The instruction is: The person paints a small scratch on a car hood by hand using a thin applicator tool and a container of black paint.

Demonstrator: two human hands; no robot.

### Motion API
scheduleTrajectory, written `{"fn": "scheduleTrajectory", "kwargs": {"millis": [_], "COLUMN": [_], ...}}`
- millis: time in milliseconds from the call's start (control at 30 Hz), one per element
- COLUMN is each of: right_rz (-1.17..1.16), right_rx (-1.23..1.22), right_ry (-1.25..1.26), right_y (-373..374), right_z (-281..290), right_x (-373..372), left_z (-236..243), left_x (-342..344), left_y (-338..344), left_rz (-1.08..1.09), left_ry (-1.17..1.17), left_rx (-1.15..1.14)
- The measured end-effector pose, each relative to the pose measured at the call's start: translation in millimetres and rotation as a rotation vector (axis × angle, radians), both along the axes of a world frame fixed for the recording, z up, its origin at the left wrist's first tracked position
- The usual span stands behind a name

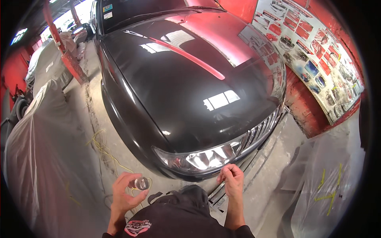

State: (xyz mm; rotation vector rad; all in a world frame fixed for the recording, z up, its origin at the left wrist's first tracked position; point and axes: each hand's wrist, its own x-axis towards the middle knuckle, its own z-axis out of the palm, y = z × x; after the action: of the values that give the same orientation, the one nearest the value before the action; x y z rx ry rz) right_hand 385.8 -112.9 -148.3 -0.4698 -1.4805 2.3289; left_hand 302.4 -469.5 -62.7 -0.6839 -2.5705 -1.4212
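Note:
Between the thumb and fingers of my left hand (126, 190) is a small round dark disc (141, 183) with a shiny face. It is held up in front of my body, apart from the car. My right hand (232, 179) is raised near the car's front edge, fingers curled and pinched together. Whatever they may hold is too small or hidden to name. Ahead of both hands stands a glossy black car, its bonnet (174, 107) shut. The clear headlight (206, 158) lies just beyond my hands, with the chrome grille (260, 129) to its right.
A thin yellow cord (104, 148) lies loosely on the concrete floor at left. Plastic sheeting covers a large shape (51, 158) on the left and another (325, 186) on the right. A red post (69, 59) stands at far left. A picture poster (309, 51) hangs on the red wall.

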Motion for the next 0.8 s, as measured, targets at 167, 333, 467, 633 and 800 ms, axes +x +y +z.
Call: {"fn": "scheduleTrajectory", "kwargs": {"millis": [167,333,467,633,800], "right_rz": [0.087,0.261,0.4,0.494,0.478], "right_rx": [-0.026,-0.039,-0.146,-0.201,-0.23], "right_ry": [0.058,0.161,0.226,0.189,0.252], "right_y": [19,18,12,16,34], "right_z": [20,36,44,59,58], "right_x": [-52,-92,-128,-158,-188], "left_z": [12,17,16,15,5], "left_x": [-38,-70,-103,-145,-187], "left_y": [30,32,27,21,25], "left_rz": [0.034,0.099,0.145,0.226,0.251], "left_ry": [-0.001,-0.007,0.052,0.131,0.089], "left_rx": [-0.017,-0.06,-0.056,-0.055,-0.07]}}
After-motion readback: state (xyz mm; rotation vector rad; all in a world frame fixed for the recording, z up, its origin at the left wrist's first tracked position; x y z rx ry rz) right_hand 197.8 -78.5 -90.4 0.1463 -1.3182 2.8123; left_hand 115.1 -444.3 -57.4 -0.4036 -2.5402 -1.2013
